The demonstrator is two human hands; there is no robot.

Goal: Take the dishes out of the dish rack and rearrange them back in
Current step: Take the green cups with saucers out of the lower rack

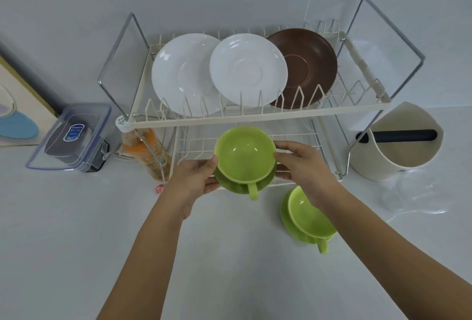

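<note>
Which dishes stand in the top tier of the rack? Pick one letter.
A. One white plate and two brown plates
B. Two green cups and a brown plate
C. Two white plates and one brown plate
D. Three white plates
C: the dish rack's upper tier holds a white plate on the left, a second white plate overlapping it, and a brown plate at the right.

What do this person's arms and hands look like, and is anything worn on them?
Both arms are bare up to the picture's lower edge: no sleeves show. The left hand and right hand wear no gloves, and no rings, watch or bracelet can be seen. The visible fingernails look short and unpainted.
</note>
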